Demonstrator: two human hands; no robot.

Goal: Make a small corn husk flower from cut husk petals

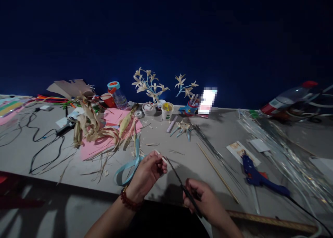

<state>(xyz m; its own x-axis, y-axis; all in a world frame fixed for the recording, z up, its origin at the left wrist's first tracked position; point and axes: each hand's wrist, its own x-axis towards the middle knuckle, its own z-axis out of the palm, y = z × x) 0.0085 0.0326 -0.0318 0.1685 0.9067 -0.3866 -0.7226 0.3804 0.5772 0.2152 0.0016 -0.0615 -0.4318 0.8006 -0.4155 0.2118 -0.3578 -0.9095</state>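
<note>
My left hand (pixel 148 170), with a beaded bracelet at the wrist, is closed in a pinch above the table's front part. A small pale piece (pixel 164 159), which looks like dried corn husk, sticks out from its fingertips. My right hand (pixel 204 198) grips dark scissors (pixel 180 182); their blades point up and left, and the tip is right by the pale piece. Whether the blades touch it I cannot tell. Just left of my left hand lies a light blue ribbon loop (pixel 121 172). Beyond both hands lie small blue-stemmed husk flowers (pixel 182 128).
Dried corn husks (pixel 91 127) lie over pink paper (pixel 87 149) at left. A flower branch (pixel 149 83) stands behind a white cup (pixel 167 113). At right are a wooden stick (pixel 218 173), thin wires (pixel 215 147), a blue glue gun (pixel 251 170) with cord, and clear plastic wrapping (pixel 283 154).
</note>
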